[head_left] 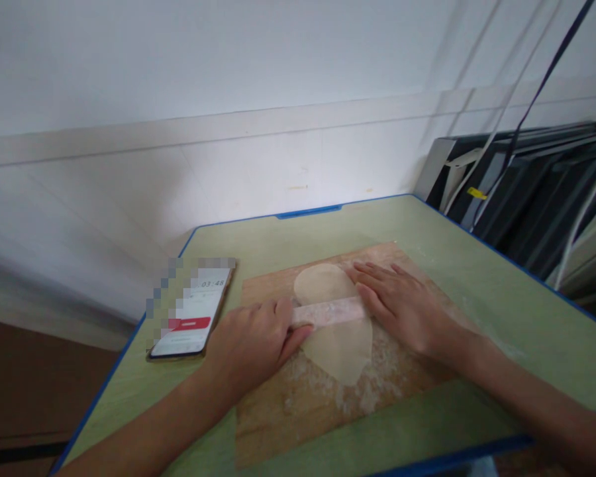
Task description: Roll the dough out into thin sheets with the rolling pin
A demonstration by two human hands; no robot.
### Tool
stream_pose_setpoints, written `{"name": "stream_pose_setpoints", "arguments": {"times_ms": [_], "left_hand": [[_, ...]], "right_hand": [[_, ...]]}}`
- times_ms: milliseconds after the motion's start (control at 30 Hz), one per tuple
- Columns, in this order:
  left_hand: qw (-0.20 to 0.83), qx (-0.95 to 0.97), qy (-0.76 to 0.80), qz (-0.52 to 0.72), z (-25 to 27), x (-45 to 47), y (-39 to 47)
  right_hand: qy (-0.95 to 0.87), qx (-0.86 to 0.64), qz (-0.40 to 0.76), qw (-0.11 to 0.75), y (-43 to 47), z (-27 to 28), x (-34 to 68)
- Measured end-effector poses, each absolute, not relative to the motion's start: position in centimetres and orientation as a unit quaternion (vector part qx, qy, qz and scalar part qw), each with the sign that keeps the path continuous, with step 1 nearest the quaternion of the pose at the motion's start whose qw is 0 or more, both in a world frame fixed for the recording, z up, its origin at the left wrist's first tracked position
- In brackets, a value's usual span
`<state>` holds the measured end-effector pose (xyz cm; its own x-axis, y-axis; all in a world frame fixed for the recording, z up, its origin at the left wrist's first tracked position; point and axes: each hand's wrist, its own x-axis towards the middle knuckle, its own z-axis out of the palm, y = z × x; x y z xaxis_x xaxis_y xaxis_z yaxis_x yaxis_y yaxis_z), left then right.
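A flour-dusted rolling pin (330,314) lies across a flattened sheet of pale dough (340,354), part of which shows beyond the pin and part in front of it. My left hand (255,338) is wrapped round the pin's left end, its thumb pointing along the near side. Over the right end, my right hand (402,305) holds the pin beneath its palm, with the fingers reaching forward past it and hiding that end. Under the dough is a wooden board (268,424) strewn with loose flour, mostly in front of the dough and at the right.
A phone (191,315) showing a timer lies left of the board, close to my left hand. The green tabletop (278,242) has a blue edge and stands by a white wall (258,159). Dark flat panels (536,192) and hanging cables (529,99) are at the right.
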<state>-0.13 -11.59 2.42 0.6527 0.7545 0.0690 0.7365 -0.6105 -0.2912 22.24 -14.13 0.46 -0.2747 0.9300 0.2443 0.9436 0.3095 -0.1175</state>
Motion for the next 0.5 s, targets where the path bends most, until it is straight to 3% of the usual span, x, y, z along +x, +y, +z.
{"name": "stream_pose_setpoints", "arguments": {"times_ms": [300, 500], "left_hand": [[0.132, -0.882, -0.449, 0.045, 3.0, -0.2, -10.8], [0.132, -0.868, -0.475, 0.061, 3.6, -0.3, -10.2]], "right_hand": [[-0.802, -0.595, 0.018, 0.047, -8.1, 0.3, 22.8], [-0.808, -0.588, 0.009, 0.033, -4.3, -0.6, 22.8]]}}
